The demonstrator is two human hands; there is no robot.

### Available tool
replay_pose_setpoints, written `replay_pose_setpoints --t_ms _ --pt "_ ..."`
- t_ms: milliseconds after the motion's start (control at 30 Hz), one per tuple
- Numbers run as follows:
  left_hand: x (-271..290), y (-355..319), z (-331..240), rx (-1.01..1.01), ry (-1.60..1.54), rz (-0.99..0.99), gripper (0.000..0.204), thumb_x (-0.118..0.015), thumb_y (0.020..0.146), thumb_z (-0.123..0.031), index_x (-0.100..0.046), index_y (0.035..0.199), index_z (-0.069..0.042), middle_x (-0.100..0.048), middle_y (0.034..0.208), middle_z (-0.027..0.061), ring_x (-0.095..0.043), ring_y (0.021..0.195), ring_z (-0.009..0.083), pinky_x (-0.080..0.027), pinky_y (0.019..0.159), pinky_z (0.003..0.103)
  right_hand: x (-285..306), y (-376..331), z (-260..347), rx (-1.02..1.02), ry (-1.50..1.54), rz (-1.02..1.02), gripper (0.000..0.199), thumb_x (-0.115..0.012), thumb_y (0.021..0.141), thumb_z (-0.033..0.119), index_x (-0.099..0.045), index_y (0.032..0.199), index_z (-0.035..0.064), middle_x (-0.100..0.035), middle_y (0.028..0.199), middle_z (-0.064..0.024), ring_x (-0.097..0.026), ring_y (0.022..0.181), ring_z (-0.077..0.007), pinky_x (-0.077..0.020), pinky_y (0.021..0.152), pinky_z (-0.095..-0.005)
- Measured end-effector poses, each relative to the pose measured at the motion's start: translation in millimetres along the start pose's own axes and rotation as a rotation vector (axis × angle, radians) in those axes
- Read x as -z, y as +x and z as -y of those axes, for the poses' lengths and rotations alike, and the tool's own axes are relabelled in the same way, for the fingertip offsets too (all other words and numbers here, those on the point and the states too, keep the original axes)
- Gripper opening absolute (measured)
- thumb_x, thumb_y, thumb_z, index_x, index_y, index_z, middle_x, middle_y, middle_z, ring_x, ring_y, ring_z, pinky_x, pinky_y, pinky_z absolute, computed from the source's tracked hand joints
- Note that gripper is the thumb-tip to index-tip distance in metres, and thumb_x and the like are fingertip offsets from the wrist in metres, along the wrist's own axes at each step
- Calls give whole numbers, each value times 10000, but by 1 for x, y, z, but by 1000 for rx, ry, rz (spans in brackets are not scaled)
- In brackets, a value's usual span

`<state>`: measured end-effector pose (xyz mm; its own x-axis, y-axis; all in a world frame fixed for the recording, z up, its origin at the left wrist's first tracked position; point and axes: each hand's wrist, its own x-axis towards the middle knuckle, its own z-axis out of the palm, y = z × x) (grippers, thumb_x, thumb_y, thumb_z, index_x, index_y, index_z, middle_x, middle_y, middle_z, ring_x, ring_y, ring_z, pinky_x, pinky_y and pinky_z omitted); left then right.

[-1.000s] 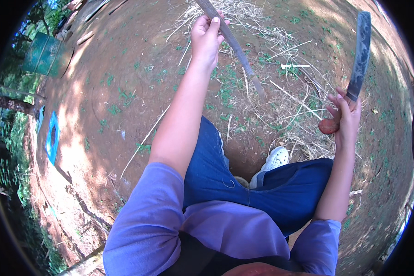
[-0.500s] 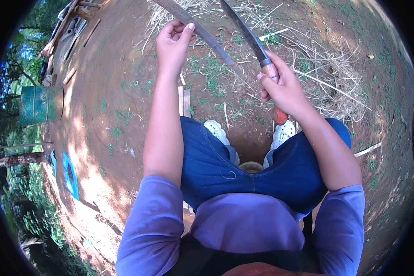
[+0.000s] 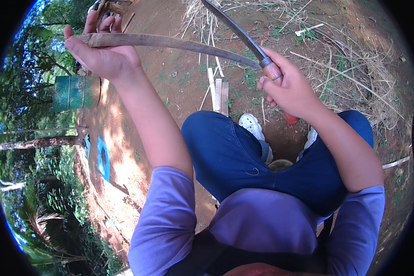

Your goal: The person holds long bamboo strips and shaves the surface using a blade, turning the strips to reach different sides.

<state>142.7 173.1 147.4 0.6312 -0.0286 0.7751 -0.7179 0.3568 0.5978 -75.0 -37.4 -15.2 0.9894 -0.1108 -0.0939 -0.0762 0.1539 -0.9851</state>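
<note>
My left hand [image 3: 108, 57] is raised at the upper left, palm up, with a long, slightly curved wooden strip [image 3: 170, 42] lying across it between thumb and upturned fingers. The strip reaches right, and its thin end comes up to the knife handle by my right hand; whether they touch I cannot tell. My right hand [image 3: 290, 85] is closed round the wooden handle of a large knife [image 3: 237, 28]. Its dark blade points up and left, crossing above the strip's end without visibly cutting it. The red butt of the handle [image 3: 290, 118] shows below my fist.
Pale fibrous shavings [image 3: 349, 78] litter the brown ground ahead and right. Flat wooden slats [image 3: 221, 96] lie beyond my left knee. A green drum [image 3: 76, 93], a blue flat object [image 3: 103, 158] and a thin trunk [image 3: 37, 143] are at left. A round rim [image 3: 280, 164] shows between my legs.
My left hand has swung out left and turned palm up, bringing the strip from a steep slant to nearly level. The knife stays in my right hand; the view has shifted left.
</note>
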Motion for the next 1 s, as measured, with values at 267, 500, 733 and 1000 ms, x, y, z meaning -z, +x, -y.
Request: replay_pose_setpoints --t_ms 267,500,733,1000 --pt "-18 -18 -11 71 -35 -11 278 -405 1089 -376 -518 1168 -134 -409 678 -33 -331 480 67 -276 402 224 0 -13 -11 166 -70 47 643 -577 908 28 -411 1529 54 -536 850 -30 -583 711 -105 -495 647 -285" --pt "-58 -46 -39 -79 140 -170 255 -421 1022 -349 -497 1010 -105 -393 668 -35 -312 462 73 -255 381 218 -15 -57 16 318 -287 125 798 -543 873 -73 -307 1612 113 -481 897 -75 -526 749 -145 -498 754 -280" --pt "-64 -49 -40 -108 118 -114 238 -433 989 -340 -486 977 -109 -391 652 -40 -321 452 74 -264 381 218 -27 -73 32 427 -303 215 807 -571 870 -26 -301 1615 128 -473 810 -99 -498 686 -265 -455 673 -374" --pt "-63 -54 -42 -112 142 -200 222 -444 988 -324 -492 939 -113 -382 631 -55 -318 438 66 -251 378 217 -17 -57 -8 146 -191 96 836 -553 887 -59 -249 1632 169 -415 745 -71 -400 630 -173 -410 613 -319"
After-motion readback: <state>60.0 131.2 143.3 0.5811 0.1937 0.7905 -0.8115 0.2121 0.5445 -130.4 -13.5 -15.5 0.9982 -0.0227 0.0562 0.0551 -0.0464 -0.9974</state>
